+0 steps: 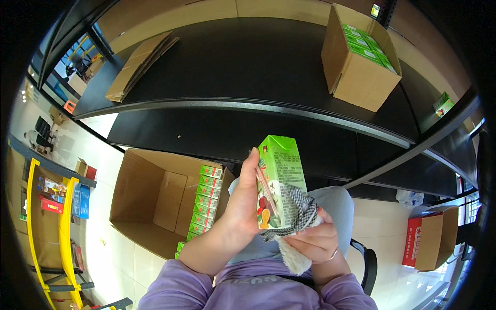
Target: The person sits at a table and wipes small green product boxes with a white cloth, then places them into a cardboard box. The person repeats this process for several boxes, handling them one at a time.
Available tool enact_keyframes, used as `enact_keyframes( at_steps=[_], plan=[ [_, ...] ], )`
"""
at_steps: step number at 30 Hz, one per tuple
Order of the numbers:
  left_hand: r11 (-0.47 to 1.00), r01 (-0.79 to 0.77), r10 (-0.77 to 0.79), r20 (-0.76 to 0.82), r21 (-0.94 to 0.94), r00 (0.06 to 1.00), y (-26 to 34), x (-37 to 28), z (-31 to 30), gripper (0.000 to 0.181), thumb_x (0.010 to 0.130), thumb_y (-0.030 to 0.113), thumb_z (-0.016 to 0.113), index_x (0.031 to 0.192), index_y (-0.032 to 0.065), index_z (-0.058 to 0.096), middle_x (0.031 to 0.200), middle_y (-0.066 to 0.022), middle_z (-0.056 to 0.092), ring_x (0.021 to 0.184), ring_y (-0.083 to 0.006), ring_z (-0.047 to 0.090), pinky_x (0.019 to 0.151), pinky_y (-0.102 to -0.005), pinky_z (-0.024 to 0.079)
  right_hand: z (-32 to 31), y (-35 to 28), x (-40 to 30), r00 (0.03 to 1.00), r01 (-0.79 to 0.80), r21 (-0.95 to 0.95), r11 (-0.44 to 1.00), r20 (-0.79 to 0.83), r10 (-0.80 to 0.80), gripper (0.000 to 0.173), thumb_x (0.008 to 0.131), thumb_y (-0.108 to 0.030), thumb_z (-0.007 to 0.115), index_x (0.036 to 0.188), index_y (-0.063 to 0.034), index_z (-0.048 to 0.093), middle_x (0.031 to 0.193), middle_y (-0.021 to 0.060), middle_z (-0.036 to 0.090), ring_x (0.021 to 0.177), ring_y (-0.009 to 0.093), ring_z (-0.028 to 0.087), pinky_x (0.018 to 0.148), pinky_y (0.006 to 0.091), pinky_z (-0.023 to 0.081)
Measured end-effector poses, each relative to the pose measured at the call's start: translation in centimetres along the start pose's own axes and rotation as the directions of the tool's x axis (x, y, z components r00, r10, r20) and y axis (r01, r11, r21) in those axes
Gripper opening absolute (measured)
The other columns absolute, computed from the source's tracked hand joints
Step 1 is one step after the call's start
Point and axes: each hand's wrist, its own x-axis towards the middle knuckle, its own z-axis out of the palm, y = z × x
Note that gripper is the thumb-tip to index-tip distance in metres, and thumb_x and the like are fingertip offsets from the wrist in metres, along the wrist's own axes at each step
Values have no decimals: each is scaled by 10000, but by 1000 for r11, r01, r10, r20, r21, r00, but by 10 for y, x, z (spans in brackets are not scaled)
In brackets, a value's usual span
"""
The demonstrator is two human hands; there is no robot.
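Observation:
A green drink carton point(288, 164) with printed fruit and a straw point(266, 186) on its side stands upright before me. My left hand point(243, 201) grips it from the left, thumb along its edge. In my right hand point(316, 240) is a cloth point(300, 211), checked black and white on one part and fluffy white below, pressed against the carton's lower right. Left of my lap, an open cardboard box point(141, 193) holds a row of small green cartons point(205, 201) along its right side; part of the row is hidden by my left forearm.
On the black shelf point(248, 62) lie flattened cardboard point(137, 68), an open box point(364, 83) of green cartons and a single carton point(443, 104). A yellow-framed rack point(66, 217) stands left. Right on the floor are a red and brown box point(432, 240) and a chair armrest point(368, 265).

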Motion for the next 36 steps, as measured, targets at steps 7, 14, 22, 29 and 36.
enact_keyframes(
  at_steps=[7, 14, 22, 29, 36],
  plan=[
    [996, -61, 56, 69, 65, 996, -5, 3, -10, 567, 868, 591, 418, 1120, 104, 564, 942, -72, 632, 833, -191, 622, 723, -349, 522, -11, -14, 10, 979, -204, 99, 974, -5, 206, 81, 599, -111, 698, 657, -109, 641, 762, 0, 610, 820, 165, 555, 856, 434, 447],
    [967, -140, 144, -3, 211, 990, -5, -3, -1, 654, 864, 633, 350, 1146, 76, 544, 966, -111, 622, 851, -224, 619, 739, -368, 520, -8, -19, 7, 756, -466, 650, 601, -61, 652, 485, 758, -189, 675, 1123, 42, 455, 781, 73, 587, 791, 154, 554, 811, 350, 430],
    [920, -190, 188, 40, 342, 981, -10, -4, -14, 790, 817, 694, 324, 1224, 37, 490, 1009, -173, 595, 907, -283, 599, 787, -402, 501, -5, -18, 21, 435, -742, 662, 101, 361, 825, 494, 747, -149, 661, 1149, 65, 471, 953, 95, 605, 865, 133, 572, 769, 255, 444],
    [787, -381, 221, 355, 485, 908, -8, 0, -14, 746, 850, 582, 398, 1274, -32, 419, 1115, -146, 566, 985, -188, 571, 832, -314, 469, -19, -18, 36, 326, -821, 561, -108, 615, 718, 549, 718, -159, 683, 1193, 34, 486, 1023, 104, 619, 951, 154, 585, 819, 279, 444],
    [662, -582, 434, 391, 473, 812, -15, -4, -11, 500, 909, 243, 529, 1315, 36, 323, 1107, -70, 525, 995, -117, 504, 875, -263, 406, -17, -18, 30, 299, -749, 622, -225, 622, 724, 572, 693, -148, 692, 1196, 21, 478, 1080, 98, 593, 1022, 167, 552, 891, 295, 408]
  ],
)
